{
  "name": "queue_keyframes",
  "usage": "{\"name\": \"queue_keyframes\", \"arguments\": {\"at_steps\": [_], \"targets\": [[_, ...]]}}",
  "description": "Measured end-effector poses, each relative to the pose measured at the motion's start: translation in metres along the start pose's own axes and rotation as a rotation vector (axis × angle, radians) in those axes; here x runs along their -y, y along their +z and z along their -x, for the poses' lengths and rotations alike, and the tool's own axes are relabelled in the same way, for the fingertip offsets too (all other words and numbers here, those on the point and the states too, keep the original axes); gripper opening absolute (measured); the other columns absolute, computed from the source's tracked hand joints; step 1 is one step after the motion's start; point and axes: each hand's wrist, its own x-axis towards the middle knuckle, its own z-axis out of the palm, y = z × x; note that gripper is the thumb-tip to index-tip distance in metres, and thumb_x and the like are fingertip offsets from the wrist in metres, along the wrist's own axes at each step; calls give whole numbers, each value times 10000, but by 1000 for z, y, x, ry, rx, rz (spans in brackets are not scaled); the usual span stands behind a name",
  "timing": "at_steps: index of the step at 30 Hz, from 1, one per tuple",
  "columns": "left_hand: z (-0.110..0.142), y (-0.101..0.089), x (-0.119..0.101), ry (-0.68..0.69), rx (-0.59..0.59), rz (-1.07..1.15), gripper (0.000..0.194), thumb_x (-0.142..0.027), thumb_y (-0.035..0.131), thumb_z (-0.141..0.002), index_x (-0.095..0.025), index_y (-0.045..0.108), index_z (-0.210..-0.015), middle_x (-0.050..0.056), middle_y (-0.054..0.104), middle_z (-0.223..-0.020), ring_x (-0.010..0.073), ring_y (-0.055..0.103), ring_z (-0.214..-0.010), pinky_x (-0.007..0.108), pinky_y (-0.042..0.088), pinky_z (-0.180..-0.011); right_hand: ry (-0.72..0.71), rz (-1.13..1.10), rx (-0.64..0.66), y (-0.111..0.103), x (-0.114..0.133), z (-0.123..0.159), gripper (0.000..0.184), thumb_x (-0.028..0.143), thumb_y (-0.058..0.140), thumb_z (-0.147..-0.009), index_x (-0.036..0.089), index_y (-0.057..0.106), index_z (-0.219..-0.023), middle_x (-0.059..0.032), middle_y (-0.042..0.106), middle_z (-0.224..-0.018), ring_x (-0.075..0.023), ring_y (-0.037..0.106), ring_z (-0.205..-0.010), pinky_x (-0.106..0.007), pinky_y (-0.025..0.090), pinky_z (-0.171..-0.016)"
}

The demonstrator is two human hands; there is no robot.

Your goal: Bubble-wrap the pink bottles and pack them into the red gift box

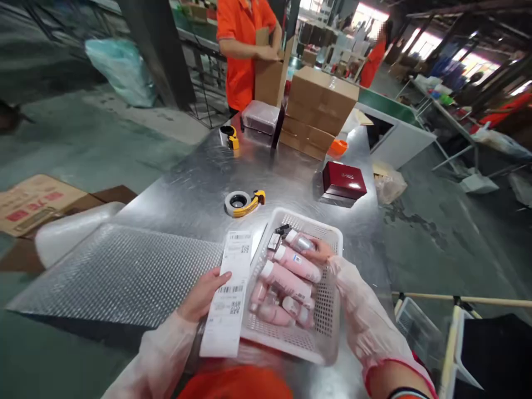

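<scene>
On the left of the frame, a printed cardboard box (pixel 39 202) lies beside a roll of bubble wrap (pixel 72 235), and a bubble-wrap sheet (pixel 162 271) spreads over the left part of the metal table (pixel 187 191). At lower centre, the left hand (pixel 202 293) pinches a printed label strip (pixel 222 327), thumb on its face, the fingers behind it mostly hidden; the strip's codes face up, along the basket's left side. Above it, near the middle of the frame, a tape dispenser (pixel 245 205) lies on the table. Right of the strip, at lower centre, the white basket (pixel 310 218) holds pink tubes (pixel 291 281) and small bottles, crowded together and mostly lying on their sides. In the basket's upper part, the right hand (pixel 321 251) has its fingers closed on a small white-capped bottle (pixel 302 242); whether this is lifted clear of its neighbours I cannot tell. Farther right, above the basket, sits a dark red box (pixel 344 182). The step in hand seems to be handling this one bottle with the label strip kept readable alongside. The next move, I judge, calls for a light, sure grip with the right fingers, so that the neighbouring tubes stay undisturbed, and for a steady left hand.
</scene>
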Motion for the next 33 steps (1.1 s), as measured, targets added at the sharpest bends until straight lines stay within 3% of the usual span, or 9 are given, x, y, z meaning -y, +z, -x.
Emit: {"name": "queue_keyframes", "arguments": {"at_steps": [5,7,10,13,16,20,23,28,33], "targets": [[-7,5,-3,-2,-43,6,489,-299,961,-513,-109,704,-883,75,774,-753,237,741,-662,295,590,-605,70,-196,-115,-36,4,12,522,617,790,-628,183,680,-896,-47,682,-779,-205,599,-694,-375,514,-697],[-7,8,-4,-3,-51,0,486,-305,962,-505,-111,706,-869,74,777,-757,229,736,-644,296,591,-604,59,-319,-165,-47,10,28,587,720,669,-701,198,659,-969,-51,688,-836,-206,623,-722,-384,530,-713],[-5,17,-4,3,-53,-21,487,-309,963,-493,-112,706,-857,77,780,-765,226,732,-630,298,589,-595,14,-697,-155,-49,20,60,629,724,617,-763,212,649,-1125,-74,713,-1020,-221,679,-858,-418,553,-794],[-2,28,-4,3,-14,-47,478,-308,958,-502,-106,701,-851,86,779,-769,231,735,-648,297,589,-599,-10,-1035,-47,-26,19,91,680,702,700,-728,199,652,-1182,-85,728,-1053,-225,701,-874,-414,581,-772],[4,38,-4,3,29,-71,476,-311,953,-521,-100,703,-868,91,778,-776,230,735,-651,299,589,-606,-16,-1235,58,11,5,113,754,759,746,-646,196,673,-1143,-67,748,-975,-220,716,-820,-383,605,-714],[14,50,-5,8,67,-95,488,-325,961,-507,-101,713,-863,81,772,-747,223,725,-619,296,585,-588,39,-1377,143,55,-12,134,662,681,746,-708,195,672,-1150,-68,758,-1036,-211,725,-915,-372,608,-814],[21,55,-6,16,91,-102,500,-343,961,-502,-100,721,-867,73,766,-723,221,719,-608,294,580,-572,64,-1437,122,73,-12,147,587,568,752,-709,200,666,-1158,-70,744,-1135,-232,704,-1039,-385,602,-861],[29,57,-6,25,104,-121,490,-338,960,-501,-111,715,-860,69,773,-740,218,722,-617,292,581,-576,50,-1373,110,81,-4,163,598,492,721,-675,213,641,-1198,-71,746,-1086,-235,728,-892,-387,625,-731],[35,56,-3,16,110,-136,500,-345,961,-506,-109,721,-875,74,777,-749,223,729,-633,289,580,-586,-28,-1090,-66,86,4,173,761,233,834,-595,209,552,-1302,-63,759,-988,-259,728,-904,-434,613,-829]]}}
